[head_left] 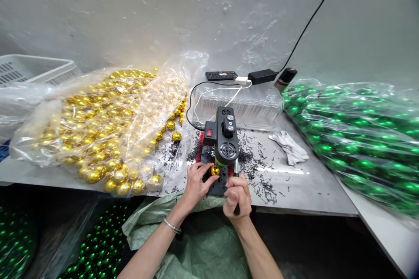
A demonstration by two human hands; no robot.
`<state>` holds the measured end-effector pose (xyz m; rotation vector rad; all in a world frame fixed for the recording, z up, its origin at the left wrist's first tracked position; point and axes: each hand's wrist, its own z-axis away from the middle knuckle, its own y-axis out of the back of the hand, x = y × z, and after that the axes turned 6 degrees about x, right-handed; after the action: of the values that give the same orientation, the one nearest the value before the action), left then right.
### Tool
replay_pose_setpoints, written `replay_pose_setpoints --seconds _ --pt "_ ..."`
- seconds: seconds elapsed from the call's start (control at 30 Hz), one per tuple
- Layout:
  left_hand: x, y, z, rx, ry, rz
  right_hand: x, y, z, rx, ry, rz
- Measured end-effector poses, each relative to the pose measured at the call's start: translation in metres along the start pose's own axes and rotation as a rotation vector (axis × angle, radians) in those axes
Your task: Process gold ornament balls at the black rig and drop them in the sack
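Observation:
A small black machine [226, 133] with a red switch stands near the table's front edge. Under its head sits a shiny gold ball [214, 170], pinched between the thumb and fingers of my left hand [197, 182]. My right hand [238, 196] is wrapped round a black lever handle [236, 211] on the machine's right side. Many gold balls [108, 113] fill a clear plastic bag on the left, and a loose gold ball [176, 136] lies beside the machine.
Clear plastic boxes [242, 104] stand behind the machine with a power adapter [262, 76] on top. White gloves [288, 147] lie to the right, before a bag of green balls [360, 139]. Black scraps [262, 183] litter the table. A white basket [39, 67] is at far left.

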<state>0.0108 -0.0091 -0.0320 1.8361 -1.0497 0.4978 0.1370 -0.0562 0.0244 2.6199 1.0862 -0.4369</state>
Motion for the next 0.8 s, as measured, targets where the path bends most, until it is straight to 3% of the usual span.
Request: replay_pose_setpoints --seconds 0.2,0.37,0.57,0.7,0.8 --pt "0.0 -0.001 -0.001 -0.008 0.014 0.002 0.003 0.0 0.002 -0.047 -0.007 0.022" --pt "0.001 -0.001 -0.003 -0.026 0.058 0.022 0.006 0.001 0.001 -0.066 0.073 0.008" --pt "0.003 0.0 -0.005 -0.054 0.083 0.063 -0.019 0.011 -0.045 -0.101 -0.098 -0.04" --pt "0.008 0.018 0.016 -0.139 -0.018 0.13 -0.035 0.017 -0.074 -0.14 -0.218 -0.055" --pt "0.008 0.04 0.022 -0.198 -0.093 0.137 -0.037 0.016 -0.073 -0.146 -0.214 -0.052"
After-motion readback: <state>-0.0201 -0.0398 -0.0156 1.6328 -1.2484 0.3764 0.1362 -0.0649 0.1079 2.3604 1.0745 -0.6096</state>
